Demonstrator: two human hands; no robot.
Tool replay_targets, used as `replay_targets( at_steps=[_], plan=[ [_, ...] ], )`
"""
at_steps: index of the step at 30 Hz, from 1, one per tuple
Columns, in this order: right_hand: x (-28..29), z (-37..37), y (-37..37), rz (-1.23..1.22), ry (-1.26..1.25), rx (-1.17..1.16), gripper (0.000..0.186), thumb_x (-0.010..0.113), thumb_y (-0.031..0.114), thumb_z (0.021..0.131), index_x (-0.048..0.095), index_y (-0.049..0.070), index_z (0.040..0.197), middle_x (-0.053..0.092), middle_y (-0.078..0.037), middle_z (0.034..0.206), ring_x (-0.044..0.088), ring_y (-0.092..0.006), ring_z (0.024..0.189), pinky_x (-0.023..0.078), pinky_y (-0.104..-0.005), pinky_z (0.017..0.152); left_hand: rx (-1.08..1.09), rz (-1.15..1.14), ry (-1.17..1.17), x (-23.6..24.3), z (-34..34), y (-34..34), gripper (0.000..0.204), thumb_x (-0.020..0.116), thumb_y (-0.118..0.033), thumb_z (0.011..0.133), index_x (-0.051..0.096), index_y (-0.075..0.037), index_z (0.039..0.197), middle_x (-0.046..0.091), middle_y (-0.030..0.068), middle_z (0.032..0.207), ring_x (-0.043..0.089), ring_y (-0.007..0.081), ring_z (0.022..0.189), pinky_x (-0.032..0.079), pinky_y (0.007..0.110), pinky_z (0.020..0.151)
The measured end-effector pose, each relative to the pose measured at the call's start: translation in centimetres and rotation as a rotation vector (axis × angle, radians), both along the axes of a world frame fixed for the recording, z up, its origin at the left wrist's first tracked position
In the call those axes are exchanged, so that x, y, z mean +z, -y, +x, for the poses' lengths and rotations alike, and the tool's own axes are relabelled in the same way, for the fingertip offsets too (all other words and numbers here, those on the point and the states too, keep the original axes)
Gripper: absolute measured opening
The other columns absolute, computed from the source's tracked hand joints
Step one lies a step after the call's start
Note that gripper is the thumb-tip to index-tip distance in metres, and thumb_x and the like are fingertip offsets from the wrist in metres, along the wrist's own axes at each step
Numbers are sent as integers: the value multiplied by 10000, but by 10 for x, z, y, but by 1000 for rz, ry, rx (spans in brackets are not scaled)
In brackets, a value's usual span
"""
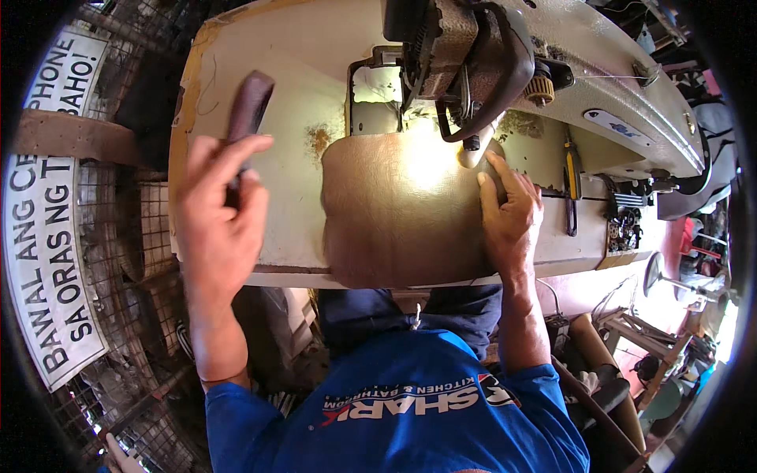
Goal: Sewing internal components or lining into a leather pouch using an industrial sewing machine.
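My left hand (225,213) is raised over the left part of the sewing machine table, somewhat blurred. Its fingers are closed around a slim, dark purplish-brown piece (251,106) with a rounded end; its exact kind cannot be made out. A brown leather-like sheet (394,213) lies under the sewing head, its near edge hanging over the table's front. On the sheet's right side rests my right hand (512,209), fingers stretched toward the presser foot (471,143). Bright lamp light falls on the sheet beside the foot.
The sewing machine arm (615,102) reaches in from the upper right. A yellow-and-black screwdriver (572,173) lies right of my right hand. Small metal parts (625,229) sit at the table's right end. Wire mesh (158,229) and a white sign (51,268) stand at the left.
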State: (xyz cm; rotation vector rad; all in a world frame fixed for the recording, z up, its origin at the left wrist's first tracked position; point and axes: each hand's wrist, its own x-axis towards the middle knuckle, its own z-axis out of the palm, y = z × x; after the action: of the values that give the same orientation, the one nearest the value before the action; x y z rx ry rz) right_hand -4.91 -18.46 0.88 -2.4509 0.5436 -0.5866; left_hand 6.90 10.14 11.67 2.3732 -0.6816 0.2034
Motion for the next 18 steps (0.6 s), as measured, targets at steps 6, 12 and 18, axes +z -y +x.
replay_targets(
  at_steps=[6, 12, 18],
  plan=[
    [-4, 5, 19, -24, 29, 15, 286, 680, 145, 909, 720, 75, 1183, 747, -138, 1066, 676, -298, 995, 465, -430, 924, -38, -141, -74, 42, -6, -29, 372, 490, 101, 839, 667, 64, 1164, 618, 66, 1052, 544, 113, 938, 409, 226, 864],
    [18, 0, 1, -428, 83, -69, 307, 713, 101, 871, 721, 72, 1176, 675, -109, 970, 622, -331, 858, 476, -433, 864, -85, -483, -480, 22, -14, -26, 387, 507, 48, 875, 632, 68, 1240, 643, 86, 1246, 560, 130, 1151, 380, 270, 1040],
    [16, -33, -45, -94, 248, 459, 463, 709, 27, 732, 689, 20, 1195, 634, -116, 995, 613, -301, 848, 518, -418, 737, -37, -385, -578, 8, -17, -14, 385, 506, 81, 880, 629, 61, 1244, 598, 42, 1175, 539, 100, 1076, 384, 240, 965]
  ],
)
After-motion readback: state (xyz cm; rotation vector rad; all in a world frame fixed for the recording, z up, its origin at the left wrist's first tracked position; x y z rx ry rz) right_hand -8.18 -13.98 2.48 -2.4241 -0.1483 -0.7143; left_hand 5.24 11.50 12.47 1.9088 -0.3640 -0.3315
